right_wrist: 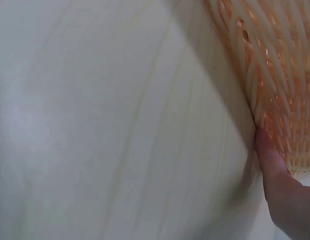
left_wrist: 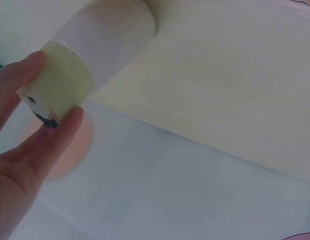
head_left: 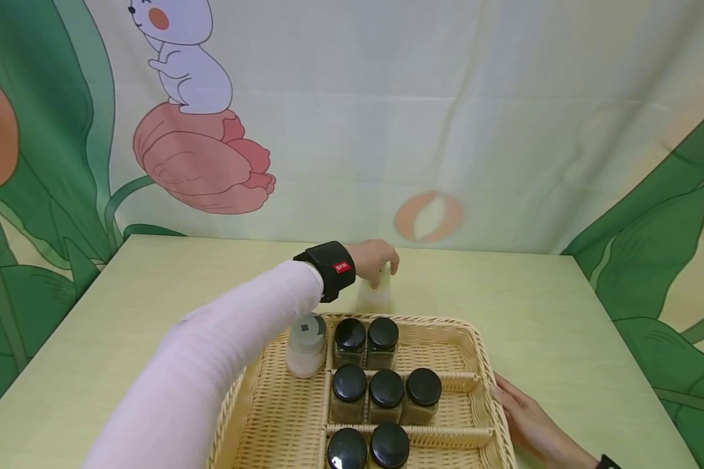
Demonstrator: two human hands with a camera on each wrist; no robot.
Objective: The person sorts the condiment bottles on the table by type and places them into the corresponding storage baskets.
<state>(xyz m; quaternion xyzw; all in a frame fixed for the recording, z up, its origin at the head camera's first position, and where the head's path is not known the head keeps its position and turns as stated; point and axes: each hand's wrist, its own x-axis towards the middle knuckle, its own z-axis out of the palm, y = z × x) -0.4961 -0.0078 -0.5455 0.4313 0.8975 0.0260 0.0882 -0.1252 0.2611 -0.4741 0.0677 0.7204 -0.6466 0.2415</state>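
Behind the basket, my left hand (head_left: 375, 255) pinches the top of a whitish bottle (head_left: 374, 298) between thumb and fingers. In the left wrist view this bottle (left_wrist: 112, 37) has a pale yellow-green cap with a dark mark on its end, and its base meets the table. My right hand (head_left: 530, 417) touches the outer right wall of a wicker basket (head_left: 485, 365), with the thumb (right_wrist: 270, 155) straight along the weave; some of its fingers are hidden. In the basket's left compartment stands a similar bottle (head_left: 306, 348) with a greyish cap.
Several small jars with black lids, such as one jar (head_left: 425, 389), stand in rows in the basket's right compartments. Low wicker dividers (head_left: 454, 438) part these rows. A patterned cloth (head_left: 340, 130) hangs behind the pale table (head_left: 551, 306).
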